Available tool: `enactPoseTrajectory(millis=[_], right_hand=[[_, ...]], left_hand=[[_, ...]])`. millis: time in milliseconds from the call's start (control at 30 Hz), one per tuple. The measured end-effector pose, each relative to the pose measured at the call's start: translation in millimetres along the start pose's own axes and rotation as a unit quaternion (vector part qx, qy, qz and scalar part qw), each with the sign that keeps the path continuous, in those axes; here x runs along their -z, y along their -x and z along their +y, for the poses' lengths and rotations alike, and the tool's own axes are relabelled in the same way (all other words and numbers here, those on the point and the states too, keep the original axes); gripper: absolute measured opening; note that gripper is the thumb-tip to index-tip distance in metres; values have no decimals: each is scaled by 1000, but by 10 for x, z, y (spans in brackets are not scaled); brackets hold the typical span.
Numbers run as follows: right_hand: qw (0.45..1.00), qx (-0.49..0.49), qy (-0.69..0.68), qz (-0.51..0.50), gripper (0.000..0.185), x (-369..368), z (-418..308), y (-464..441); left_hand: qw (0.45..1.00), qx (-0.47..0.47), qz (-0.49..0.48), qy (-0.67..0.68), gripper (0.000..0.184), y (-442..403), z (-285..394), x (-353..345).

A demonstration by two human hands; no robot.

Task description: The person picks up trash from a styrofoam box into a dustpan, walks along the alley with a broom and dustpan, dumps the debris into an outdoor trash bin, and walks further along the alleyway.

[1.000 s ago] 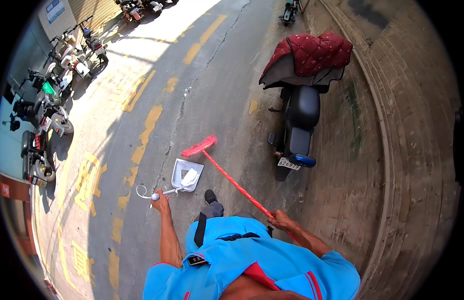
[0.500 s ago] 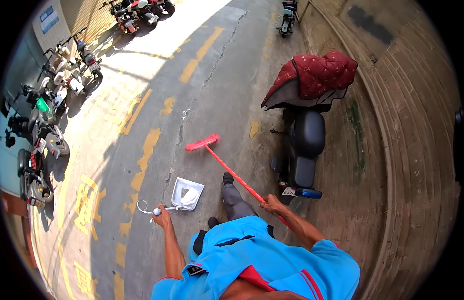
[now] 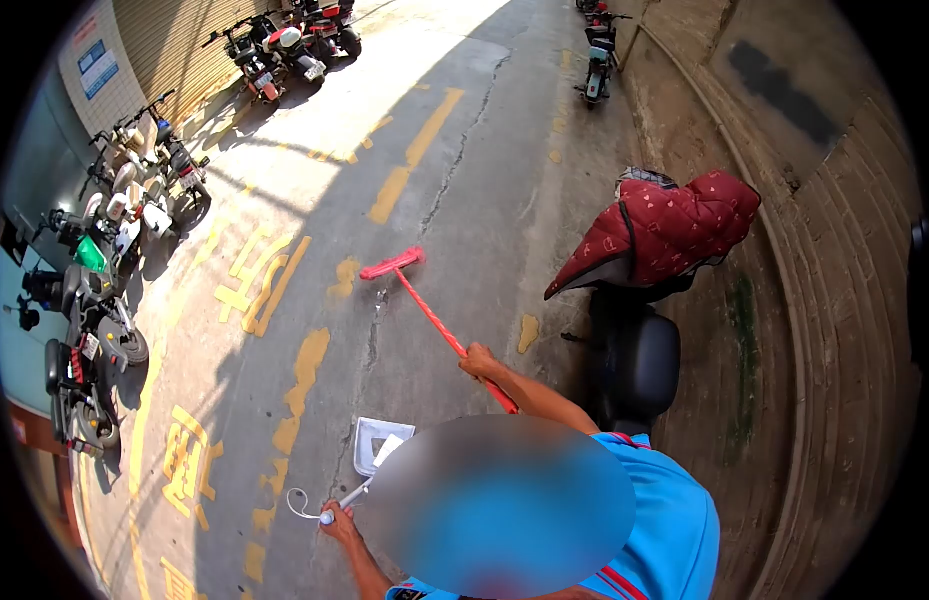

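From my end: right grip is closed round the shaft of the red broom, left grip wrapped on the end of the handle of the white dustpan. Broom slants up-left ahead of the body, head out by the crack in the road; can't tell how hard it presses. I'd guess light, shaft stiff, bristles soft, spiral-wrapped shaft not too slippery; best hold is mid-shaft, where I have it, though the weight likely sits forward at the head. Dustpan looks like thin plastic, light, could crack if knocked; take it by the handle. A pale item lies in it, probably loose, so keep it level. Cord loop dangles by the left grip, could snag. Blurred patch hides the pan's right side and the lower shaft. Edges: scooter with red cover limits me on the right, wall beyond. Open road ahead and left; parked bikes well apart.
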State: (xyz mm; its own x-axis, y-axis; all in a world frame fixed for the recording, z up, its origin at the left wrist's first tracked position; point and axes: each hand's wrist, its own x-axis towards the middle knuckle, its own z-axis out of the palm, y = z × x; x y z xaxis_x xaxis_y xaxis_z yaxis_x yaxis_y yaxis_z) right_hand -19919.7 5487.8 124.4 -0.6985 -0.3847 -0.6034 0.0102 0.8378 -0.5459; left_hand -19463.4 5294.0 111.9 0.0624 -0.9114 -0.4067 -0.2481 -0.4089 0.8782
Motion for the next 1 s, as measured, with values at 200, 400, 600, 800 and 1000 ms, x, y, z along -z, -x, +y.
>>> enactPoseTrajectory(millis=[200,400,600,800,1000], right_hand=[[997,-25,60,-41,21,122,-95,-412],[980,19,160,-114,23,320,572,207],[952,3,157,-264,24,1023,841,1388],[925,-82,48,-368,23,1676,715,1903],[949,-71,56,-303,26,1831,656,1687]], left_hand=[[999,21,40,25,24,-97,87,-618],[998,13,48,33,26,-26,140,-863],[998,17,56,3,25,66,298,-886],[999,18,49,0,25,177,478,-907],[998,20,63,-17,25,162,636,-1135]])
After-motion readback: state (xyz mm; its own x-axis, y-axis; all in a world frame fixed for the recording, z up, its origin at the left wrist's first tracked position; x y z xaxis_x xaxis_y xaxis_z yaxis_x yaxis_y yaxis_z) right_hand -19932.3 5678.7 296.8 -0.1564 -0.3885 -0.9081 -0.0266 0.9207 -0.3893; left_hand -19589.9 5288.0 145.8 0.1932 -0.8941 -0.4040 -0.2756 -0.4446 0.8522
